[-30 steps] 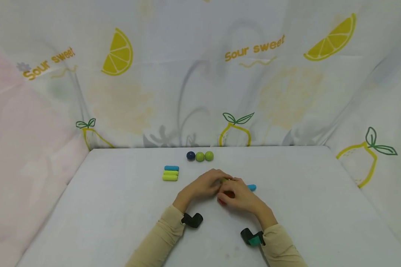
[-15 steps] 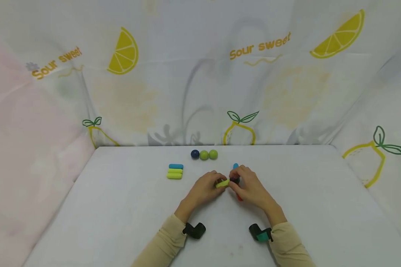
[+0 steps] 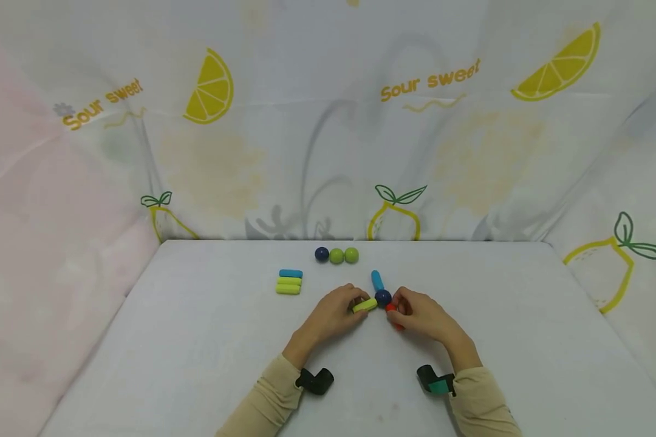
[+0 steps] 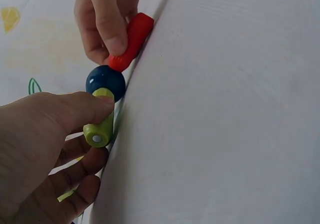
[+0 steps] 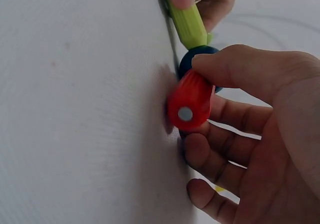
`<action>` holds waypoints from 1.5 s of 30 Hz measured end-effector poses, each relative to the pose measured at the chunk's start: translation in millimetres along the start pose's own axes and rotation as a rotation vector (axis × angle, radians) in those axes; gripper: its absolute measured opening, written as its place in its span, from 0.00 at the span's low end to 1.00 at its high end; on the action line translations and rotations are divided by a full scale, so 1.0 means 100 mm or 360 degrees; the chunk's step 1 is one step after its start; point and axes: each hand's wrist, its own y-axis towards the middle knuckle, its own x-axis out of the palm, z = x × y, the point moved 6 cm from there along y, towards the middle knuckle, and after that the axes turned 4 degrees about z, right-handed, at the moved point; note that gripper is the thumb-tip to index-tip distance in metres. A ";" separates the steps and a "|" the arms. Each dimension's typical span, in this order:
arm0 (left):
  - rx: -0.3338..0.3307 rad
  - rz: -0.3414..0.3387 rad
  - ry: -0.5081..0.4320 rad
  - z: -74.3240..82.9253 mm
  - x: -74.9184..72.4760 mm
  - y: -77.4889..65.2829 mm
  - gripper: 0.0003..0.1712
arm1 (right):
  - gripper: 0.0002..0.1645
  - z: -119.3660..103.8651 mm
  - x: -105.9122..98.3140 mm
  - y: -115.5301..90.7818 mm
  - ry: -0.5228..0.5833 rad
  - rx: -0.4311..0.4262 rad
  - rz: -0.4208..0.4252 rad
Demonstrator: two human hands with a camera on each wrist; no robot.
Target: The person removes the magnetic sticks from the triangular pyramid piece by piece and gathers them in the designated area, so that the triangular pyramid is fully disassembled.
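A dark blue ball [image 3: 383, 298] sits at the middle of a joined piece on the table, with three magnetic rods meeting it. The light blue rod [image 3: 377, 280] points away to the back. My left hand [image 3: 336, 311] pinches the yellow-green rod [image 4: 99, 127] between thumb and fingers, its inner end against the ball. On the other side, my right hand [image 3: 423, 314] pinches the red rod [image 5: 191, 100], which touches the ball in both wrist views. Round silvery discs show on the outer ends of the red and yellow-green rods.
Behind the hands, a dark blue ball [image 3: 321, 254] and two green balls [image 3: 344, 255] stand in a row. To the left lie a light blue rod [image 3: 291, 274] and two yellow-green rods [image 3: 288, 286] side by side. A printed cloth [image 3: 306, 121] hangs behind the white table [image 3: 197, 340].
The hands have drawn apart, uncovering the ball. The light blue rod has swung from the right to the back. My right hand has shifted from the ball onto the red rod.
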 end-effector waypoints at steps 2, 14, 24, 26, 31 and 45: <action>0.0026 -0.0023 0.0034 0.00 0.00 -0.01 0.13 | 0.09 0.00 -0.01 0.00 0.0003 -0.0010 0.0002; 0.0063 -0.0162 0.0108 0.03 -0.02 -0.10 0.13 | 0.11 0.01 -0.03 -0.01 -0.0080 -0.0152 0.0090; 0.0105 -0.0213 0.0120 0.05 0.03 -0.12 0.12 | 0.18 0.00 0.09 0.04 -0.0035 -0.0228 0.0065; 0.0114 -0.0227 0.0124 0.06 0.03 -0.13 0.12 | 0.18 0.00 0.10 0.04 -0.0016 -0.0217 0.0067; 0.0130 -0.0252 0.0154 0.07 0.02 -0.14 0.13 | 0.16 -0.02 0.11 0.03 0.0022 -0.0206 0.0068; 0.0135 -0.0254 0.0130 0.08 0.00 -0.15 0.12 | 0.16 0.00 0.12 0.04 0.0057 -0.0201 0.0097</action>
